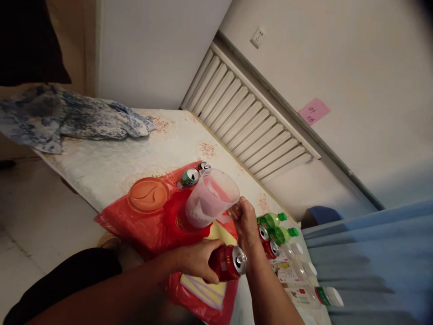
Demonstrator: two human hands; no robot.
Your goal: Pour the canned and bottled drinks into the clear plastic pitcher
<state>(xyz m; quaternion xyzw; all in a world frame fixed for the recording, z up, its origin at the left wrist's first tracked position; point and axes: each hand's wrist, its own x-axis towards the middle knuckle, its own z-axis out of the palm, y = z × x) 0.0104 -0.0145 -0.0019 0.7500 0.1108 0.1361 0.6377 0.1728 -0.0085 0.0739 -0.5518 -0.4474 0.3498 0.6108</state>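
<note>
My left hand (199, 260) is wrapped round a red can (227, 263), its opened top facing right. Fingers of my right hand (246, 222) close on the handle of a translucent plastic pitcher (205, 203), which is tilted. Under both lies a red plastic sheet (135, 230) with a yellow cloth (206, 293) on it. An orange lid (148, 194) rests on the sheet's left part. Beyond the pitcher are a green can (188, 178) and a small dark can (204, 166).
Green-capped bottles (282, 234), red cans (271, 249) and several clear bottles (306, 295) line the table's right side. A patterned cloth (91, 115) covers the far left corner. A radiator (250, 113) and a blue curtain (368, 266) border the table (176, 149).
</note>
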